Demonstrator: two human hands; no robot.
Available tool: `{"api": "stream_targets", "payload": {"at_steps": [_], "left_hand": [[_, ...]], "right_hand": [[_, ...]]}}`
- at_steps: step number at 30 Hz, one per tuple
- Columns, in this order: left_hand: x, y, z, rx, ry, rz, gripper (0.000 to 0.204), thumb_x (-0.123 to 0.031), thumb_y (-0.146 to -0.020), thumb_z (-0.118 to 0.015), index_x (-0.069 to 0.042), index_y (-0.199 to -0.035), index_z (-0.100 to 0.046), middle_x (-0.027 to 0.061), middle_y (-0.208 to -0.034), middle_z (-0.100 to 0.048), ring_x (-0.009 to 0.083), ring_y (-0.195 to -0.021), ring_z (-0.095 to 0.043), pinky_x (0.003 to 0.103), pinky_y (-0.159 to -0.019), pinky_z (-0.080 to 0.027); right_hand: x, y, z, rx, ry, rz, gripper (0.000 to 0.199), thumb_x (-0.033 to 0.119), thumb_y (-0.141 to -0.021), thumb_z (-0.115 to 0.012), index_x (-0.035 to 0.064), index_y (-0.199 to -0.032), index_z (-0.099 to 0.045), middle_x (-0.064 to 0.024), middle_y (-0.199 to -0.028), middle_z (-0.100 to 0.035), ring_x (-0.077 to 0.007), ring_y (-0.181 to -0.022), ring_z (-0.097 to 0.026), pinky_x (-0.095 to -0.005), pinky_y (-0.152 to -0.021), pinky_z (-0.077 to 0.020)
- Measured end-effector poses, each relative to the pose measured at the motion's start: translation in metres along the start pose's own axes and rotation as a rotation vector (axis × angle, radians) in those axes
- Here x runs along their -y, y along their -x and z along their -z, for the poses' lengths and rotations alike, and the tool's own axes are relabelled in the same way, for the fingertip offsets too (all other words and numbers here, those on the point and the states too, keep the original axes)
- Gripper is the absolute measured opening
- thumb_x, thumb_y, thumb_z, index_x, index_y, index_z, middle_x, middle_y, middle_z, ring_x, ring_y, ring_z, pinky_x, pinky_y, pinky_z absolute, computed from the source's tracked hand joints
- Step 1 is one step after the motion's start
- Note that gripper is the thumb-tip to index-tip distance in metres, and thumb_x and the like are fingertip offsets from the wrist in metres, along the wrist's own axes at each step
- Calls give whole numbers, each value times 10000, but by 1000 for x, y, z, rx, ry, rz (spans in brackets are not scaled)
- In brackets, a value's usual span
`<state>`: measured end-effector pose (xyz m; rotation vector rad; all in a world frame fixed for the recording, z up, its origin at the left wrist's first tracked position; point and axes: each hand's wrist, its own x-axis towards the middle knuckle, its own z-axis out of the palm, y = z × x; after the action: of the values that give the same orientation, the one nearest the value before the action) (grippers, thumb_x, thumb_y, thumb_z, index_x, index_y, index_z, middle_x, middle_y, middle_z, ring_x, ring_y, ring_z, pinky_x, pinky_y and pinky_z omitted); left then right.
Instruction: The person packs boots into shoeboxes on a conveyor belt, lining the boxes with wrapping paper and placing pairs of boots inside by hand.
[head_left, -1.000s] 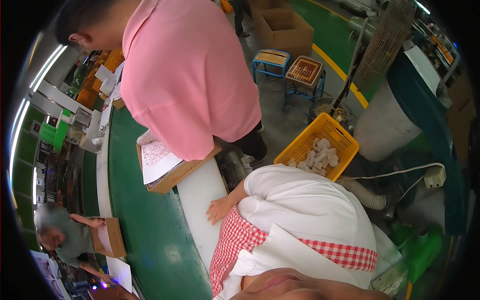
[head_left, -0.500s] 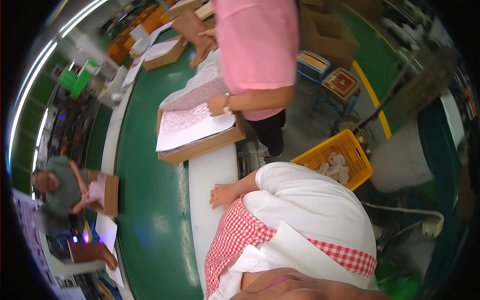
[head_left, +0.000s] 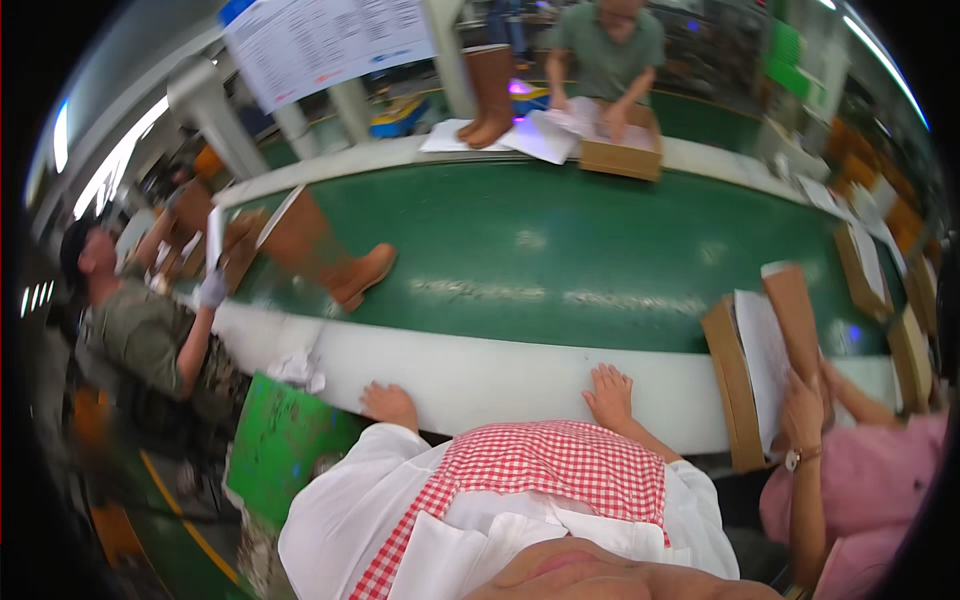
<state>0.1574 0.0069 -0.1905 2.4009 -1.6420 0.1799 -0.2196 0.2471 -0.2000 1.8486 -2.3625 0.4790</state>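
Observation:
My left hand lies on the white ledge along the near side of a green conveyor belt, fingers spread and holding nothing. Further right, my right hand rests on the same ledge, also open, with fingertips toward the belt. A tall brown boot lies on the belt to the far left of my hands. To the right of my right hand stands an open cardboard box with white paper at its side. Another person's hands hold a brown boot beside that box.
Across the belt, a person in green works in a cardboard box, near a standing brown boot. At left, a gloved person handles something. A green container stands by my left arm, with crumpled paper on the ledge nearby.
My view has swung left from the pink-clad worker to the belt in front of me. My left hand has come into view. The worker's boot is now by the box.

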Motion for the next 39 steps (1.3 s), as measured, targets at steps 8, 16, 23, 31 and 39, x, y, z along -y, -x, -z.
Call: {"api": "stream_targets", "payload": {"at_steps": [8,16,23,31,39], "left_hand": [[13,0,-8,16,177,120,534,-347,-857,-523,-92,-1320,-447,136,-1434,-363,346,-1372,-226,558,-1107,-125],[9,0,-7,-55,223,74,518,-305,-864,-534,-66,-1313,-438,159,-1423,-367,376,-1367,-214,564,-1108,-104],[9,1,-5,0,210,102,521,-306,-874,-521,-60,-1323,-424,164,-1436,-349,379,-1375,-195,566,-1110,-94],[6,-1,-6,2,173,96,535,-316,-871,-511,-62,-1332,-419,161,-1441,-346,383,-1375,-202,565,-1109,-103],[7,-1,-11,-36,135,93,533,-316,-868,-511,-67,-1329,-419,158,-1435,-353,383,-1372,-212,576,-1100,-123]], "right_hand": [[58,-39,-19,202,-16,374,610,385,-823,-620,68,-1315,-450,-151,-1403,-401,-337,-1311,-330,-552,-1011,-266],[61,-33,-17,241,-21,512,622,393,-832,-607,104,-1352,-424,-118,-1425,-380,-324,-1325,-313,-538,-1040,-239],[60,-31,-12,210,-39,527,623,397,-819,-624,113,-1343,-441,-105,-1422,-391,-299,-1329,-316,-522,-1035,-236],[57,-35,-8,237,-108,542,611,431,-815,-607,131,-1328,-462,-96,-1414,-406,-299,-1321,-331,-507,-1021,-249],[35,-33,-19,212,-230,581,496,427,-838,-581,167,-1258,-547,-62,-1370,-471,-291,-1293,-379,-478,-999,-273]]}}
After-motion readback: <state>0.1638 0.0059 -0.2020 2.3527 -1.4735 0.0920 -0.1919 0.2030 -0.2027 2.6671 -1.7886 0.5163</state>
